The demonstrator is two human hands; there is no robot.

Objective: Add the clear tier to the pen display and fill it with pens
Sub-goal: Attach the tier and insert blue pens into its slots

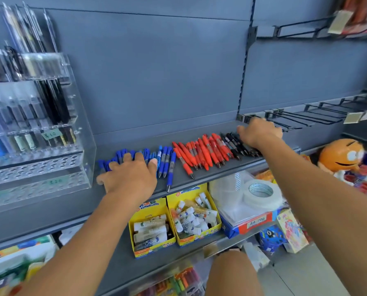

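Observation:
A clear acrylic pen display [80, 133] stands on the grey shelf [221, 169] at the left; its upper tiers hold pens and its lower perforated tiers [35, 167] look empty. Blue pens [166, 161], red pens [201, 154] and black pens [234, 144] lie in a row on the shelf. My left hand [129, 178] lies spread over the left end of the blue pens, fingers on them. My right hand [259, 131] reaches over the black pens at the right end, blurred, fingers bent down. A separate loose clear tier is not visible.
Wire hooks [306, 118] stick out of the back panel right of my right hand. Below the shelf sit yellow boxes of glue sticks [171, 223], tape rolls [261, 193], A4 paper packs [253, 223] and an orange toy figure [340, 157].

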